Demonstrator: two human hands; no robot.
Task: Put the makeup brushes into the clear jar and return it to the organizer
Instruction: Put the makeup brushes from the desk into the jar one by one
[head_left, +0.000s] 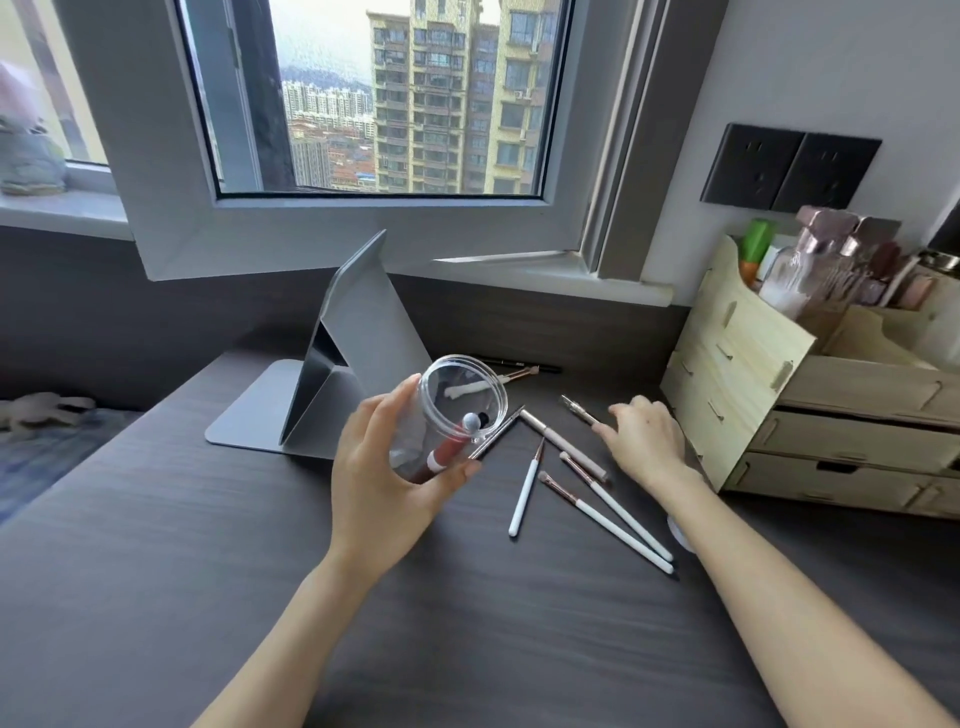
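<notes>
So far, we are seeing the left hand (387, 480) grasping the tilted clear jar (449, 415), with only one or two items inside. Our right hand (647, 441) is hovering with loose fingers near the brushes (597, 506) lying on the dark wooden desk (208, 545). The organizer (737, 374) is waiting at the right, under the window (374, 98), behind a grey stand (337, 364).

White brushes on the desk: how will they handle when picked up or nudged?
The three white brushes look thin and rigid, so probably stiff and light. Round handles lying flat on the smooth desk may roll or slide if nudged. Being so low, they likely need a fingertip pinch from the right hand.
</notes>
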